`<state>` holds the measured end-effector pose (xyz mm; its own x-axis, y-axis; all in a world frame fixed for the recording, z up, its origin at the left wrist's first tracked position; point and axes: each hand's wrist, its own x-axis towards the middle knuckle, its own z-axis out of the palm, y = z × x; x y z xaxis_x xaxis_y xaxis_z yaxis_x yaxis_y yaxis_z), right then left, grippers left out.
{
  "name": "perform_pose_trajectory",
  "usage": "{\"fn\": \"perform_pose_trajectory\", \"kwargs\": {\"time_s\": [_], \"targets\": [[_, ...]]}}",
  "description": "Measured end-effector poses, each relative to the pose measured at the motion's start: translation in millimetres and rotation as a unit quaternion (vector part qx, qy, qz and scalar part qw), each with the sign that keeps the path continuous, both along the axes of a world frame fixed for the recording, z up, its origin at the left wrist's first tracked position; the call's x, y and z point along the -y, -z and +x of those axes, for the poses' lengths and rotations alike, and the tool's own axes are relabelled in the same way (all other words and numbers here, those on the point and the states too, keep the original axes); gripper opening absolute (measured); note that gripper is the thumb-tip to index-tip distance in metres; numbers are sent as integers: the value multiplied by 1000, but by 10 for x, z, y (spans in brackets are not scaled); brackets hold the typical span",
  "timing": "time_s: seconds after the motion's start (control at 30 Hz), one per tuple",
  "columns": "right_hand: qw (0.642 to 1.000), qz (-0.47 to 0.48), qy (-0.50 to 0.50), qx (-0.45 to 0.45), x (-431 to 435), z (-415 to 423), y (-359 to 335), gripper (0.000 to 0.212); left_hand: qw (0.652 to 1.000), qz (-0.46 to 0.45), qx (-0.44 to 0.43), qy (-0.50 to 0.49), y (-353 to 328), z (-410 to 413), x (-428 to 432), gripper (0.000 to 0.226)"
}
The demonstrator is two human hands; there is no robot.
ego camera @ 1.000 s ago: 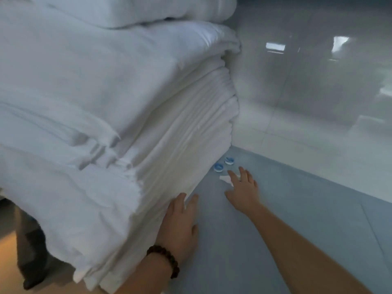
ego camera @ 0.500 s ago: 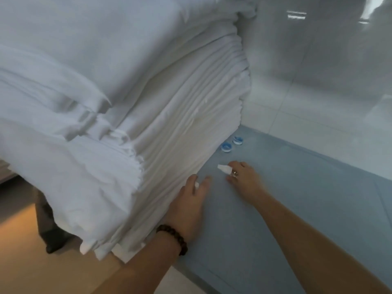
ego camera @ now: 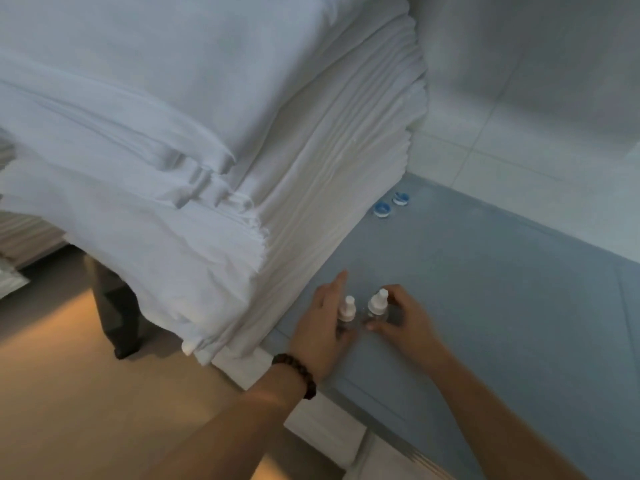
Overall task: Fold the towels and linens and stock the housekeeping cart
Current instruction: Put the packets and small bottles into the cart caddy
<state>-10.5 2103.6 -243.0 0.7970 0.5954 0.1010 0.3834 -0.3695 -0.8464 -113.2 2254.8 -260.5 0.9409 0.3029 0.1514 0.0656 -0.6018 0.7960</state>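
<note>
A tall stack of folded white linens (ego camera: 207,133) fills the left and top of the view, standing on a grey-blue surface (ego camera: 502,306). Two small clear bottles with white caps stand upright side by side near the stack's foot. My left hand (ego camera: 322,327), with a dark bead bracelet at the wrist, holds the left bottle (ego camera: 346,311), its fingers extended along the bottle's side. My right hand (ego camera: 401,317) curls round the right bottle (ego camera: 376,304).
Two small blue-and-white caps (ego camera: 391,204) lie on the surface by the stack's far corner. A pale tiled wall (ego camera: 536,98) rises behind. A wooden floor (ego camera: 69,393) lies below left, with a dark furniture leg (ego camera: 117,306) under the overhanging linens.
Both hands have drawn back from the stack's foot toward me. Each now holds a small bottle upright; earlier the left lay flat and the right reached for a white object.
</note>
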Motion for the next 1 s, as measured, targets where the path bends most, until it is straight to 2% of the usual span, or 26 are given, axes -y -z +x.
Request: {"fn": "perform_pose_trajectory", "kwargs": {"time_s": [0.1, 0.2, 0.3, 0.5, 0.67, 0.83, 1.0], "targets": [[1000, -19, -6, -10, 30, -141, 10, 47, 999, -4, -38, -12, -9, -95, 30, 70], [999, -30, -10, -33, 50, -302, -32, 43, 999, 3, -36, -19, -76, -234, 65, 46], [998, -41, -10, -47, 64, -511, -151, 39, 998, 6, -51, -23, -187, -443, 111, 34], [997, -13, -41, -57, -7, -965, -660, 42, 991, 20, -73, -108, -590, -1036, 128, 44], [987, 1, -153, -43, -156, -1185, -1200, 43, 973, 2, -70, -219, -1101, -1606, 131, 52], [963, 19, -268, -6, -388, -1481, -1614, 45, 953, 20, -39, -300, -1548, -2126, 225, 51], [920, 30, -390, 22, -680, -1933, -1926, 47, 913, 31, -14, -406, -1899, -2743, 332, 49]]}}
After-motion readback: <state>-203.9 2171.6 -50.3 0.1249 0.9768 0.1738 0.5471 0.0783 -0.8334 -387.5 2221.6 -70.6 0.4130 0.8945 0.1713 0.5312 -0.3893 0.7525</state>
